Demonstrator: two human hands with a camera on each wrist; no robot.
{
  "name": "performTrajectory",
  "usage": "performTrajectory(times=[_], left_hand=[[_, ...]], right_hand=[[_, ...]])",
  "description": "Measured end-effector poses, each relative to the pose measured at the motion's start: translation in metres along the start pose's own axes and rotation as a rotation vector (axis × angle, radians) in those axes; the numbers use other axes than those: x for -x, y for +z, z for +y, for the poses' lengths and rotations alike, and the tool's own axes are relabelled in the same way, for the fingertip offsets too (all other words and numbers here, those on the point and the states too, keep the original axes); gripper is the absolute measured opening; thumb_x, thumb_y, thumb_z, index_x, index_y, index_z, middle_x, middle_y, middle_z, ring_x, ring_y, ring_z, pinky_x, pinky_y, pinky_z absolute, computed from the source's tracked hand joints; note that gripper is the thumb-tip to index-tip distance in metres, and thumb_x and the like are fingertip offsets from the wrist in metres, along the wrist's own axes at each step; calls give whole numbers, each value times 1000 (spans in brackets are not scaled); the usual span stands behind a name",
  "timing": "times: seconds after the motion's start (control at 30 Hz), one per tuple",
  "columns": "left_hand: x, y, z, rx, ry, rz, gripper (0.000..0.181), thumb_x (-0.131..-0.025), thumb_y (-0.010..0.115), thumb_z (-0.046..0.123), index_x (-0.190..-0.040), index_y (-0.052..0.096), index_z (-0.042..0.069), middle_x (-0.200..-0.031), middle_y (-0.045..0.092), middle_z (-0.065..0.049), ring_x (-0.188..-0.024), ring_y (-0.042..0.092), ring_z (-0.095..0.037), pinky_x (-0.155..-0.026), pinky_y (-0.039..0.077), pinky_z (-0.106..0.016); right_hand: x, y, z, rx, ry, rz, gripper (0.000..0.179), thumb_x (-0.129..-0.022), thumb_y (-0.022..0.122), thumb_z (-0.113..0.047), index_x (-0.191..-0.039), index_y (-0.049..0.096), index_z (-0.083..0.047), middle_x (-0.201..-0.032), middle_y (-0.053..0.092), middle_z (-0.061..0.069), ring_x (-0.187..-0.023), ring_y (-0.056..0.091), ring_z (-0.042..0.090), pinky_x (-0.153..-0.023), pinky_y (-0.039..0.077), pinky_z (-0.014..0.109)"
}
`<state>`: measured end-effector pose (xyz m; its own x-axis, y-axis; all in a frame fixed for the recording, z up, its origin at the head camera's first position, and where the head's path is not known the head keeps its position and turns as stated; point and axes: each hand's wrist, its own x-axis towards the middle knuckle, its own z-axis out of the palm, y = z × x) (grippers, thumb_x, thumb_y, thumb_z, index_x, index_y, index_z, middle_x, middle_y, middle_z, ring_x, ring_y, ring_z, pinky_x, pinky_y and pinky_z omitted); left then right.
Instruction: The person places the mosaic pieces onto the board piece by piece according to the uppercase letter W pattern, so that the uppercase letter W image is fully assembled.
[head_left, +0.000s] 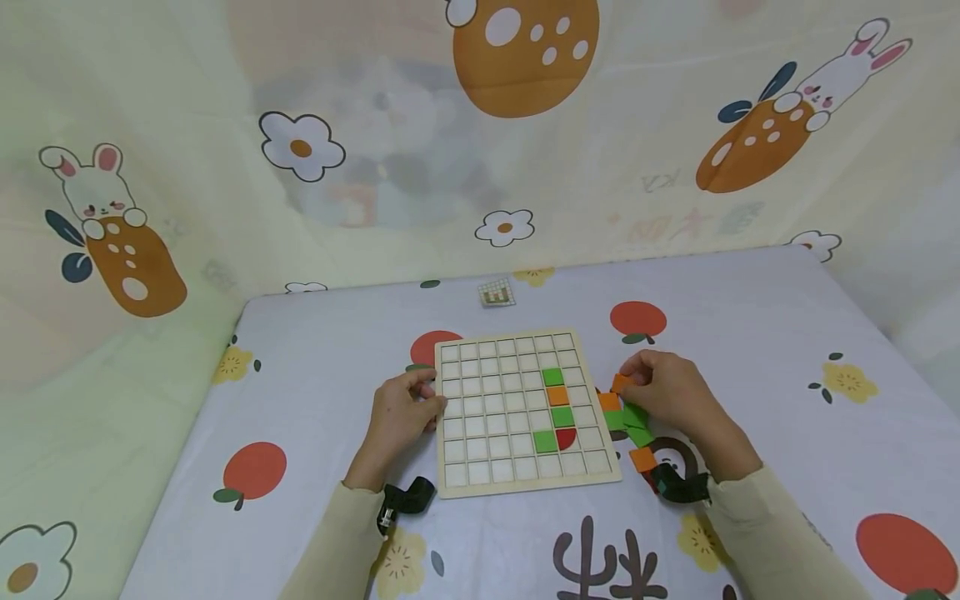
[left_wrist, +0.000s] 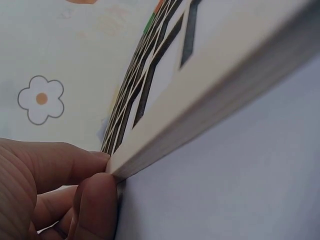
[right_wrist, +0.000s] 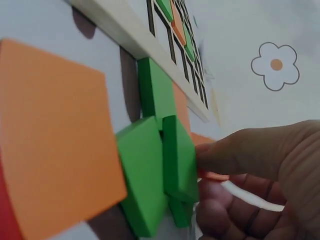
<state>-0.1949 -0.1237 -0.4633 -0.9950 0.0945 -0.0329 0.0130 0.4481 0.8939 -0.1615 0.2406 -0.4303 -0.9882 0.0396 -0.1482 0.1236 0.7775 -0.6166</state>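
A pale wooden grid board [head_left: 491, 427] lies on the table. Set in its right part are green tiles [head_left: 552, 377], an orange tile [head_left: 557, 396] and a red rounded tile [head_left: 566, 437]. My left hand [head_left: 397, 421] pinches the board's left edge between thumb and finger, as the left wrist view shows up close. To the right of the board, my right hand [head_left: 671, 392] holds a small orange tile [head_left: 621, 383] at its fingertips, partly hidden by the thumb in the right wrist view. Loose green tiles [right_wrist: 145, 175] overlap just below that hand.
Another loose orange tile [right_wrist: 60, 140] lies nearer the right wrist, with a bit of red beside it. A small patterned card [head_left: 497, 292] sits behind the board. The tablecloth [head_left: 322, 350] has printed fruit and flowers, and a printed curtain [head_left: 390, 167] hangs at the back.
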Motion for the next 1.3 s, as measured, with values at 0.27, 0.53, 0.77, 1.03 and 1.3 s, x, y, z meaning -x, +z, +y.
performTrajectory(times=[0.27, 0.53, 0.77, 1.03, 1.3], left_hand=[[0, 0, -1, -8, -1, 0, 43, -87, 74, -3, -129, 68, -6, -86, 65, -9, -52, 59, -10, -50, 54, -22], [1, 1, -2, -13, 0, 8, 42, -87, 74, -3, -129, 68, -5, -86, 64, -9, -51, 58, -10, -50, 54, -23], [0, 1, -2, 6, 1, 4, 42, -87, 74, -4, -128, 68, -6, -87, 65, -10, -52, 59, -10, -49, 55, -23], [0, 1, -1, 6, 4, 1, 41, -87, 74, -4, -127, 69, -7, -86, 64, -10, -51, 59, -10, -49, 56, -23], [0, 0, -2, 8, 7, 0, 41, -87, 74, -5, -127, 68, -8, -86, 65, -10, -52, 60, -10, -49, 56, -24]], right_hand=[[0, 2, 4, -86, -41, 50, 18, -94, 71, -11, -109, 72, -1, -92, 70, 8, -83, 60, 23, -64, 52, 29], [0, 3, 0, -186, -55, 66, 19, -97, 68, -10, -112, 74, 0, -91, 75, 9, -81, 66, 23, -61, 56, 26], [-1, 6, -2, -221, -61, 4, 30, -93, 74, -10, -121, 74, 0, -104, 69, 13, -89, 63, 26, -67, 56, 25], [-2, 10, -5, -152, -92, -31, 32, -91, 73, -7, -122, 74, 1, -103, 70, 12, -85, 62, 23, -69, 55, 27], [-3, 13, -10, -68, -120, -21, 27, -89, 75, -4, -116, 74, 2, -92, 66, 7, -87, 58, 23, -70, 53, 27]])
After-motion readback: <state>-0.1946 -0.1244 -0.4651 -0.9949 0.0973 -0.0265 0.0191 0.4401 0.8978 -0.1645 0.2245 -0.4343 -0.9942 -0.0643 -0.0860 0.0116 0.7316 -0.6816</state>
